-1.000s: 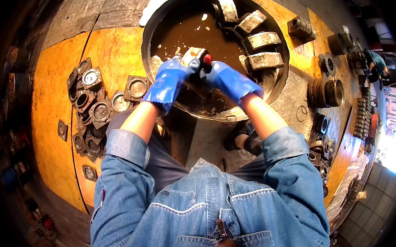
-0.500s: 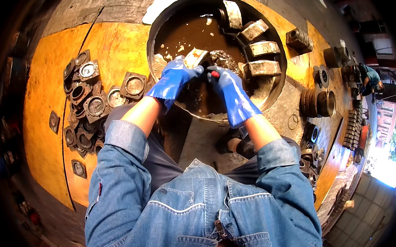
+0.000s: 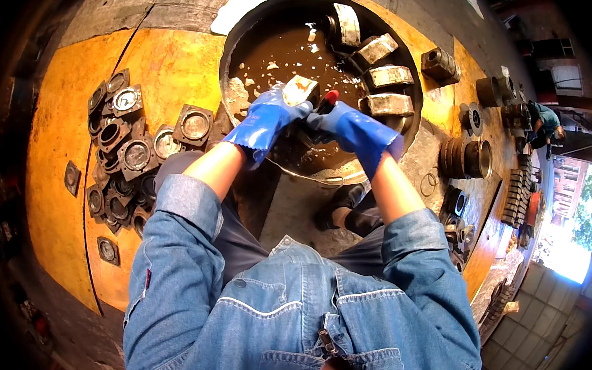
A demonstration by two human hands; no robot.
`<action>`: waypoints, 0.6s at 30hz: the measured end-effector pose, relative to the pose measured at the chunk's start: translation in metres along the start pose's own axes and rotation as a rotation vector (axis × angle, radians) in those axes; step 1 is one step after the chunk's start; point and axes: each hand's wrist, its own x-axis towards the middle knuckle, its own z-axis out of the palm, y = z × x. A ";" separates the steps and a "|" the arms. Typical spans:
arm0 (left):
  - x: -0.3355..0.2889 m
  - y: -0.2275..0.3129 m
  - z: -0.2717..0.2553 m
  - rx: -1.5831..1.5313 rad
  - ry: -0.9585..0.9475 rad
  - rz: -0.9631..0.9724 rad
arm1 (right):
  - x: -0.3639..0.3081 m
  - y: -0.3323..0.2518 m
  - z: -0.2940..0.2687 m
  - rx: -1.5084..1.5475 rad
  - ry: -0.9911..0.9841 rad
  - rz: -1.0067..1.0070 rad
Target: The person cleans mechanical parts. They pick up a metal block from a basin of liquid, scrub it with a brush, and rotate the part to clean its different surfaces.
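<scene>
Over a round basin [image 3: 225, 71] of murky brown liquid, both my hands wear blue rubber gloves. My left hand [image 3: 270, 120] is closed around a blocky metal part [image 3: 300, 89] with a pale, wet face. Right beside it, my right hand [image 3: 352, 126] grips a tool with a red end [image 3: 330, 98] sticking up past the fingers; its working end is hidden. The two gloves nearly meet at the part. Along the basin's right inner side rests a row of similar metal blocks [image 3: 390, 77], dirty and wet.
Several square flanges with round openings [image 3: 137, 154] lie piled on the yellow board [image 3: 60, 146] to the left. On the right stand another metal block [image 3: 441, 65], ring-shaped parts [image 3: 468, 158] and thin rings [image 3: 429, 185]. A person [image 3: 547, 122] bends over farther right.
My right hand has turned and come in closer to the left, so the red end now points upward. The metal part has shifted slightly right, and the splash in the liquid has settled.
</scene>
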 end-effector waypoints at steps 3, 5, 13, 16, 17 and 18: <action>0.000 0.007 -0.002 0.134 0.002 0.007 | -0.008 0.000 0.025 -0.160 0.077 -0.170; 0.006 0.006 0.000 0.145 -0.017 0.049 | -0.006 -0.005 0.029 -0.333 0.149 -0.061; 0.016 -0.006 0.000 0.096 -0.006 0.094 | -0.022 0.014 0.032 -0.433 0.503 -0.385; 0.021 -0.013 0.002 0.081 -0.010 0.133 | -0.017 0.026 0.031 -0.325 0.592 -0.555; 0.022 -0.015 0.003 0.067 -0.018 0.135 | -0.015 0.028 0.031 -0.323 0.610 -0.585; 0.015 -0.012 -0.002 0.053 -0.030 0.139 | -0.015 0.029 0.031 -0.400 0.593 -0.528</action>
